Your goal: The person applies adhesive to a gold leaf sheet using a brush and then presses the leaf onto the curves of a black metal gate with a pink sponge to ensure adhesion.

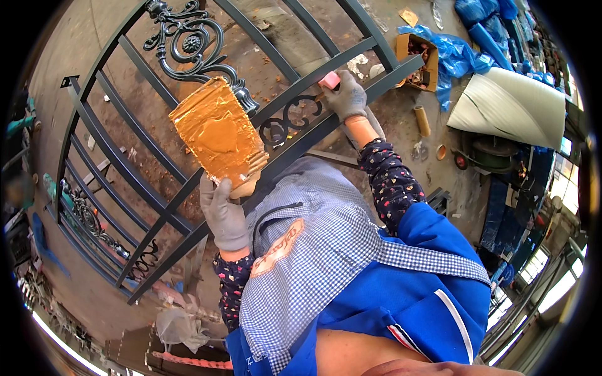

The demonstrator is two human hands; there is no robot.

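Gate [285,153]: dark, scrolls unpainted.
Left hand [224,213]: gripping gold-smeared cup [219,135] over gate.
Right hand [346,95]: pinching pink sponge [329,80] at gate's scroll [290,119]; gilding barely begun.

My left hand [224,215], gloved grey, grips the lower end of a gold-smeared container [219,133], tilted above the dark iron gate [157,200]. My right hand [346,95], also gloved, presses a pink sponge [329,79] against a gate bar beside a scroll ornament [290,119]. A cardboard box [417,61] lies beyond my right hand.
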